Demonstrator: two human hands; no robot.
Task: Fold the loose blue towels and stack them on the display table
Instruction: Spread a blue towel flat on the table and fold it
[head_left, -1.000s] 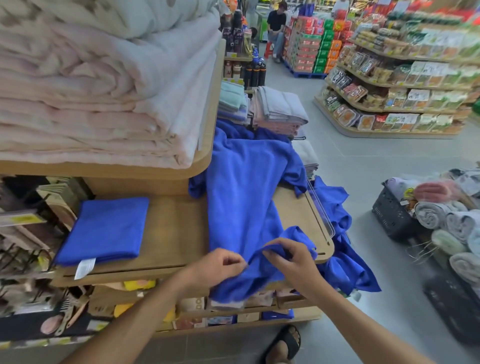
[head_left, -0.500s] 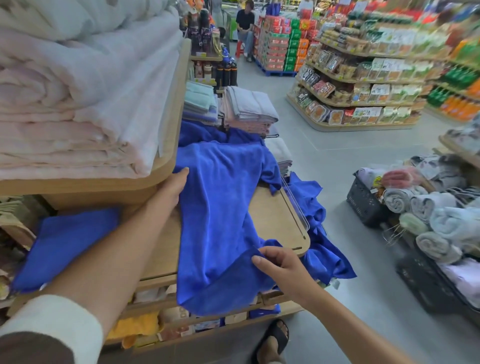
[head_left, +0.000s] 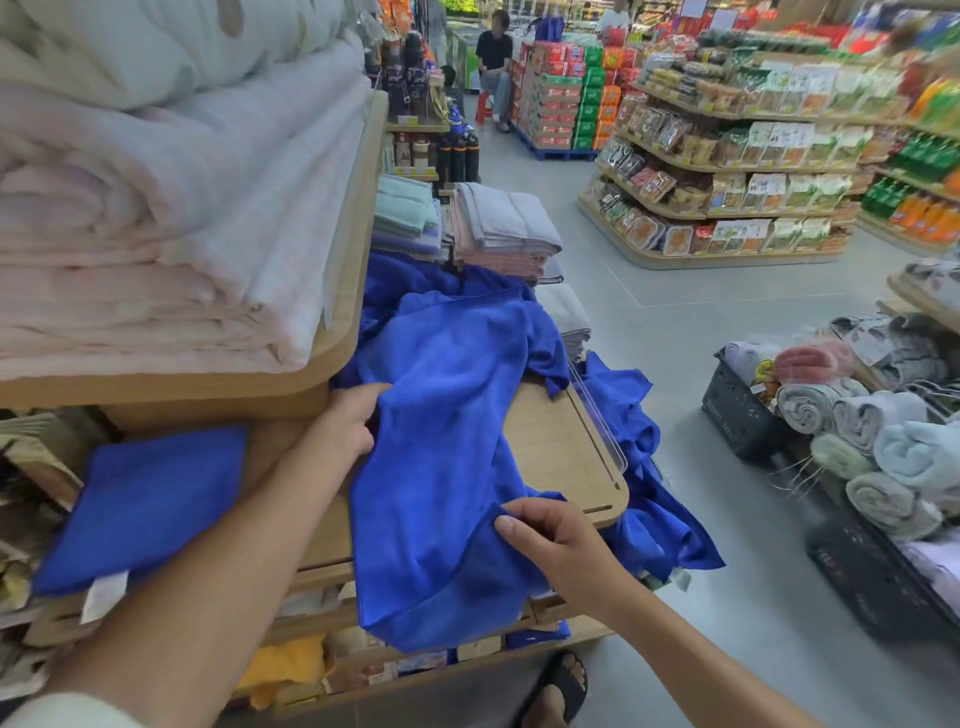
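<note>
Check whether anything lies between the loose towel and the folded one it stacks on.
Only the left forearm crosses the bare table between the loose towel and the folded towel. The left hand and right hand grip the loose towel.

The loose towel (head_left: 452, 415) at centre is plain royal blue, matching the folded towel (head_left: 145, 499) at 8 o'clock with its white tag (head_left: 104, 595). The surface (head_left: 561, 447) is pale wood-grain. Pale pink bedding (head_left: 156, 234) sits at 10 o'clock. My sandal (head_left: 563, 686) at 6 is black.
</note>
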